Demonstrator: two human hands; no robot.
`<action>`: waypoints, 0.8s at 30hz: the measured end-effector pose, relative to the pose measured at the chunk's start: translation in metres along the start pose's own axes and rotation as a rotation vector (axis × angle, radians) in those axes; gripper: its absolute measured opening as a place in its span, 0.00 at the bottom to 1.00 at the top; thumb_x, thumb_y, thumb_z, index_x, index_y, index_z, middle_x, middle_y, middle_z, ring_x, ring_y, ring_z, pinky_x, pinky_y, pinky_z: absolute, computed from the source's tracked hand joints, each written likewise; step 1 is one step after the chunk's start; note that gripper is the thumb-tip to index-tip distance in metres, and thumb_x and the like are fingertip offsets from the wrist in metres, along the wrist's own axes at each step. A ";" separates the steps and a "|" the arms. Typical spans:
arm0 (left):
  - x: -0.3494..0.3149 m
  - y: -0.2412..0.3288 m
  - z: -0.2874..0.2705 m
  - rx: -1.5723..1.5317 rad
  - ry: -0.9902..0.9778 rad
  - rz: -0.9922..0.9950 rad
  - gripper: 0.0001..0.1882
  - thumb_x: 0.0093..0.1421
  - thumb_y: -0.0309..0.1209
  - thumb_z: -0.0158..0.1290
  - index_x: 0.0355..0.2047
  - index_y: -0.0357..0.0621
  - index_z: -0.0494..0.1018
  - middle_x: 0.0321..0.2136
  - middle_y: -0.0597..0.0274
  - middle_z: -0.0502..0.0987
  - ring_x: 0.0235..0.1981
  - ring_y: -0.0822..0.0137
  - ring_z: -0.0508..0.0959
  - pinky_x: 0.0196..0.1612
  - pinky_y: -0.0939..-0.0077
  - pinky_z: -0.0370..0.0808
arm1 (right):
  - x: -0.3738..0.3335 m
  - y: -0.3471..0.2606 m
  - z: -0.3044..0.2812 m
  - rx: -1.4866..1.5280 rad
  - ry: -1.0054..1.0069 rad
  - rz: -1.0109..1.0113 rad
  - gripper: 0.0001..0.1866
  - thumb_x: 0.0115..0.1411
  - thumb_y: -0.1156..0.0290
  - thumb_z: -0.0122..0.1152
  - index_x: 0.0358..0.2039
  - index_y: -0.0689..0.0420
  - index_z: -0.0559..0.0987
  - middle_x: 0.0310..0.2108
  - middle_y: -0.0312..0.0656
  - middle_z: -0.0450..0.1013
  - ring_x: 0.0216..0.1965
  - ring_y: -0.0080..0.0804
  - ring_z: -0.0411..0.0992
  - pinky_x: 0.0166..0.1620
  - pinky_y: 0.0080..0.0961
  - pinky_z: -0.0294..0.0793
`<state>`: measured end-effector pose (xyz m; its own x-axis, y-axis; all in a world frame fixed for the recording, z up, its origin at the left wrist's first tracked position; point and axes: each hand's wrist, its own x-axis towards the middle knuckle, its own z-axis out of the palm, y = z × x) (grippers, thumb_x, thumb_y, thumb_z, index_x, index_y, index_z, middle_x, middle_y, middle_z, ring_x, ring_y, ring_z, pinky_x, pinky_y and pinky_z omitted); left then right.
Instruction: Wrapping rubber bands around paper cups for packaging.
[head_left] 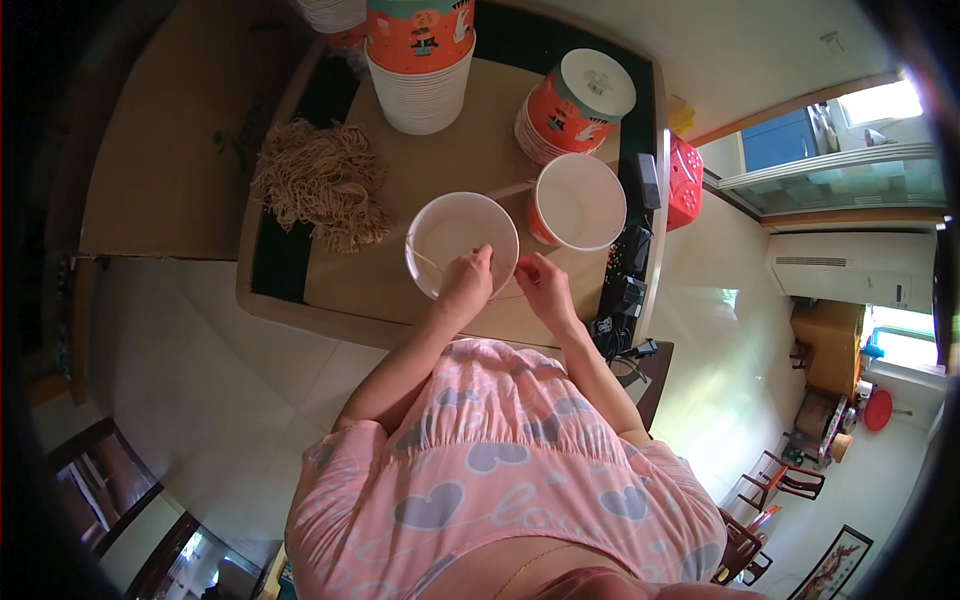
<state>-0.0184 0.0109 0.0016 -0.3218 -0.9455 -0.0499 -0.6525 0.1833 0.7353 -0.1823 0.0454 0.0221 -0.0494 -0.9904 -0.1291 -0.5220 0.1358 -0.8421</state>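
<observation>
A white paper bucket [432,232] stands open side up near the table's front edge. My left hand [468,284] reaches over its near rim with the fingers pinched together inside. Just outside the rim on the right, my right hand [547,290] is closed too, fingertips against the wall. A thin beige string [424,259] runs inside the bucket towards my left hand, and a faint strand shows between both hands. The fingertips partly hide what they pinch. Close by on the right stands a second paper bucket [580,202], white inside and orange outside.
A heap of beige strings [320,185] lies on the left of the cardboard-covered table [395,285]. Behind are a tall bucket stack [420,85] and a shorter upside-down stack [575,105]. Black adapters [632,250] and cables line the right edge. A large cardboard box [165,150] stands at left.
</observation>
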 end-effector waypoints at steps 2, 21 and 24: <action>0.000 0.000 -0.001 -0.010 0.079 0.085 0.06 0.53 0.23 0.48 0.32 0.40 0.69 0.30 0.47 0.76 0.33 0.47 0.77 0.37 0.56 0.74 | 0.000 0.003 0.001 -0.021 0.002 -0.002 0.05 0.56 0.78 0.58 0.34 0.63 0.76 0.26 0.43 0.76 0.28 0.27 0.76 0.33 0.22 0.75; 0.023 -0.005 -0.009 -0.861 -0.522 -0.484 0.04 0.62 0.28 0.48 0.35 0.42 0.68 0.21 0.61 0.73 0.17 0.73 0.73 0.17 0.81 0.65 | 0.035 -0.054 -0.024 -0.215 -0.158 -0.327 0.05 0.52 0.71 0.59 0.30 0.57 0.76 0.24 0.47 0.74 0.27 0.48 0.74 0.31 0.39 0.72; 0.020 -0.018 0.004 -0.850 -0.380 -0.394 0.03 0.63 0.28 0.48 0.33 0.43 0.68 0.19 0.65 0.72 0.18 0.75 0.72 0.15 0.82 0.63 | 0.038 -0.035 -0.017 -0.458 -0.274 -0.292 0.06 0.52 0.68 0.58 0.28 0.55 0.75 0.23 0.46 0.74 0.27 0.48 0.74 0.30 0.40 0.72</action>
<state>-0.0163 -0.0097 -0.0153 -0.4824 -0.7219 -0.4961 -0.1023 -0.5161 0.8504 -0.1804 0.0023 0.0559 0.3401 -0.9341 -0.1084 -0.7975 -0.2254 -0.5597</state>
